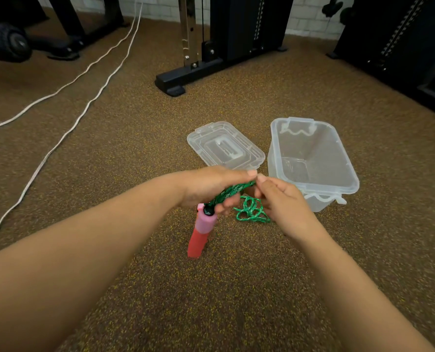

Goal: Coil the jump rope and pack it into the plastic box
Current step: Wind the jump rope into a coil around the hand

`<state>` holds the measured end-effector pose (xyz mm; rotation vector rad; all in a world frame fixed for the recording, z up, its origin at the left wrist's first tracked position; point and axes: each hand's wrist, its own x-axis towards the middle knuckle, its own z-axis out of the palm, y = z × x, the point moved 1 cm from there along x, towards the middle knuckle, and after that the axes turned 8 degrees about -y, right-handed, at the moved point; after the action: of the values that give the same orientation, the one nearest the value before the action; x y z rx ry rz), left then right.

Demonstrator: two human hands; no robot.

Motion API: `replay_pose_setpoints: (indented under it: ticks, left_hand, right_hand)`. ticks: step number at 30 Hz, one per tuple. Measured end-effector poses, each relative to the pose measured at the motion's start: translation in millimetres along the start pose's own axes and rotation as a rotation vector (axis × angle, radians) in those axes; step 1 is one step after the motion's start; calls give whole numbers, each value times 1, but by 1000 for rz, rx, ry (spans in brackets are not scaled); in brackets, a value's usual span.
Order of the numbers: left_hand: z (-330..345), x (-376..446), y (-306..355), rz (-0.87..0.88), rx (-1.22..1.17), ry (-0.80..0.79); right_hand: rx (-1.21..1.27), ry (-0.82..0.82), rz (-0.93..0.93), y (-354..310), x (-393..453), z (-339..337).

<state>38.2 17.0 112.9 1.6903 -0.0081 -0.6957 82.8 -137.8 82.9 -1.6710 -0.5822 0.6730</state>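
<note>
Green rope bunched in left hand, right hand pinching its end; pink handles dangle below; open box and lid just beyond on floor

Two bare forearms are being shown, entering from the lower edge of the view, with no sleeve, watch, bracelet or glove being worn on either. The bare left hand and the bare right hand are being seen unadorned; short, unpainted fingernails are being displayed.
</note>
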Motion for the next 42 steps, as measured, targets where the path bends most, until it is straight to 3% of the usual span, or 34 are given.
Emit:
replay_pose_setpoints:
  ticks: [5,15,27,32,35,38,42]
  left_hand:
    - [-3,4,-7,-94,54,-18]
    - [-27,0,-10,-31,-180,265]
    - [-41,1,-14,-3,-352,504]
    - [-43,-1,-11,21,-430,562]
    - [-43,-2,-10,18,-447,520]
    - [-36,1,-12,-65,-388,376]
    - [-20,7,-14,-154,-314,188]
  right_hand:
    - [150,-25,60,18,-3,6]
    - [304,-165,86,47,-17,-5]
    - [464,254,32,74,-22,0]
    - [167,341,69,102,-30,-9]
    - [-156,324,220,112,-37,-15]
    - [-410,236,282,105,-28,-14]
    - [-200,153,-14,70,-5,8]
